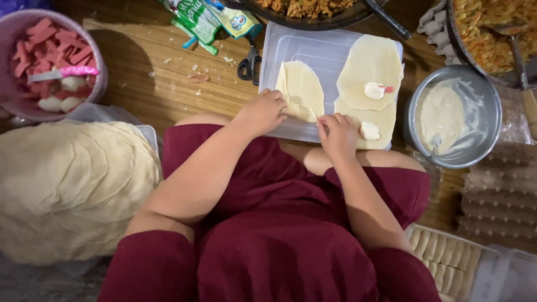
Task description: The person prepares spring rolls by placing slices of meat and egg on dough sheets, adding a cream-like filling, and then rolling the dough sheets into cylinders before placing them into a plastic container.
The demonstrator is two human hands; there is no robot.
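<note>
A clear plastic lid (324,53) lies on the wooden floor before my knees and bears three pale round wrappers. My left hand (262,112) and my right hand (337,134) both pinch the near edge of the left wrapper (302,89), which is partly folded. The far right wrapper (372,61) carries a white egg piece with a pink strip (376,90). The near right wrapper (386,120) carries another white egg piece (369,130).
A tall stack of wrappers (67,190) sits at left. A pink bowl (100,72) holds sausage strips and eggs. Scissors (250,64) lie by the lid. A steel bowl of white paste (453,114), pans of filling (492,33), egg cartons (498,196) and a tray of rolls (442,251) stand at right.
</note>
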